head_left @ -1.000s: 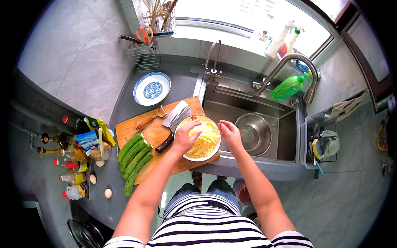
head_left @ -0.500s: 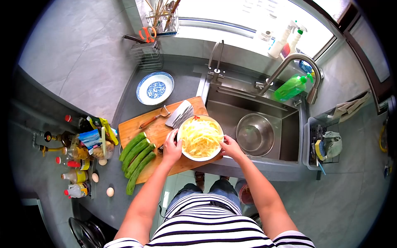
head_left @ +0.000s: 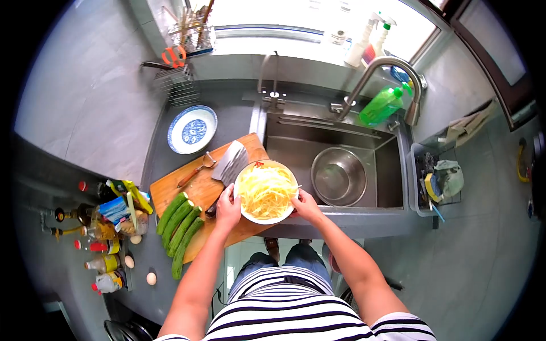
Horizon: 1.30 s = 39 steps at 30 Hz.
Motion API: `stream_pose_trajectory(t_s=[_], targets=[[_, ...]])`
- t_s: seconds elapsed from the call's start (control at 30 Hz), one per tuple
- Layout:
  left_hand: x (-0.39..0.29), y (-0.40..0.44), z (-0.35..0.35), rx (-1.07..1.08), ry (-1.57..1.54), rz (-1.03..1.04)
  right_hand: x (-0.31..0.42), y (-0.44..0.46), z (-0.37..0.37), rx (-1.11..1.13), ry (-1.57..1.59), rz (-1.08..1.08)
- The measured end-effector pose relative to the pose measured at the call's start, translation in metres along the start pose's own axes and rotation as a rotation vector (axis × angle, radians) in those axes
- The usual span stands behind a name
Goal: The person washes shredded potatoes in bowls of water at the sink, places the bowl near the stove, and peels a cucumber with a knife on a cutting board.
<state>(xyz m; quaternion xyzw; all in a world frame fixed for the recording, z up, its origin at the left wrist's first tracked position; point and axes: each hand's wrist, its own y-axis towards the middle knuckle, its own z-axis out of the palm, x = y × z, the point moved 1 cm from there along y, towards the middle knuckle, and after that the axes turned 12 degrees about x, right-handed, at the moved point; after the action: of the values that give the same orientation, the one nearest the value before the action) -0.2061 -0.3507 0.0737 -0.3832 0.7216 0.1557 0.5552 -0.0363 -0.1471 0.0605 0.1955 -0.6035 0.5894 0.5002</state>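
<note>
Both of my hands hold a white bowl (head_left: 246,209) filled with pale yellow shreds (head_left: 267,190), with something red at its far rim. My left hand (head_left: 228,208) grips the bowl's left side, and my right hand (head_left: 307,206) grips its right side. The bowl is over the right part of a wooden cutting board (head_left: 196,233). Left of it, a cleaver (head_left: 230,163) lies on the board, its dark handle partly behind my left hand. A peeler (head_left: 196,169) rests farther left. Several green cucumber-like vegetables (head_left: 181,227) lie along the board's left side.
A steel basin (head_left: 339,176) sits in the sink (head_left: 290,133) under a curved faucet (head_left: 375,65). Behind the board is a blue-and-white plate (head_left: 192,129). Eggs (head_left: 151,278) and several bottles (head_left: 108,281) stand at left. A green soap bottle (head_left: 382,106) is behind the sink.
The camera view has shifted, moving the counter leftward in the picture. Relative to the board, the bowl has moved slightly right, showing more of the cleaver. Both hands keep their hold.
</note>
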Motion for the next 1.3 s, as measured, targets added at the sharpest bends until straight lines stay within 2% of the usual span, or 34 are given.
stream_pose_trajectory(t_s=[0.1,0.2,0.3,0.4,0.47,0.5,0.53,0.6,0.67,0.8,0.87,0.93,1.0,1.07,1.1,1.17,1.23,1.3], targets=[[-0.014,0.004,0.006,0.065,-0.055,-0.076,0.001,-0.007,-0.008,-0.009,-0.022,-0.028],[-0.044,0.004,0.014,-0.04,0.405,0.212,0.013,-0.017,-0.013,-0.008,-0.162,-0.005],[-0.087,0.007,0.033,0.004,0.426,0.37,0.008,-0.017,-0.012,-0.033,-0.236,-0.056],[-0.121,0.018,0.062,0.122,0.422,0.507,0.017,-0.026,-0.013,0.107,-0.419,0.02],[-0.14,0.018,0.089,0.213,0.378,0.54,0.003,-0.028,-0.015,0.127,-0.287,-0.043],[-0.147,0.016,0.104,0.255,0.345,0.558,0.004,-0.039,-0.017,0.072,-0.1,-0.134],[-0.154,0.014,0.119,0.315,0.316,0.574,0.004,-0.052,-0.023,-0.037,0.023,-0.106],[-0.163,0.001,0.153,0.429,0.266,0.57,-0.022,-0.071,-0.043,-0.247,0.144,-0.309],[-0.165,-0.017,0.188,0.523,0.243,0.618,-0.033,-0.119,-0.062,-0.499,0.191,-0.367],[-0.162,-0.08,0.259,0.803,0.227,0.658,-0.11,-0.224,-0.1,-0.837,0.231,-0.447],[-0.157,-0.119,0.295,0.981,0.188,0.639,-0.171,-0.278,-0.116,-1.051,0.22,-0.383],[-0.126,-0.153,0.335,1.131,0.212,0.544,-0.225,-0.339,-0.115,-1.192,0.538,-0.288],[-0.119,-0.202,0.371,1.263,0.196,0.494,-0.318,-0.392,-0.112,-1.232,0.821,-0.335],[-0.1,-0.248,0.404,1.337,0.207,0.428,-0.391,-0.435,-0.102,-1.365,1.045,-0.112],[-0.086,-0.271,0.42,1.379,0.216,0.412,-0.475,-0.446,-0.096,-1.399,0.917,-0.122],[-0.048,-0.309,0.454,1.441,0.253,0.403,-0.557,-0.478,-0.088,-1.428,0.911,-0.078],[-0.006,-0.345,0.479,1.48,0.28,0.361,-0.556,-0.521,-0.065,-1.415,1.189,0.039],[0.023,-0.375,0.502,1.526,0.325,0.296,-0.576,-0.545,-0.062,-1.389,1.378,-0.057]])
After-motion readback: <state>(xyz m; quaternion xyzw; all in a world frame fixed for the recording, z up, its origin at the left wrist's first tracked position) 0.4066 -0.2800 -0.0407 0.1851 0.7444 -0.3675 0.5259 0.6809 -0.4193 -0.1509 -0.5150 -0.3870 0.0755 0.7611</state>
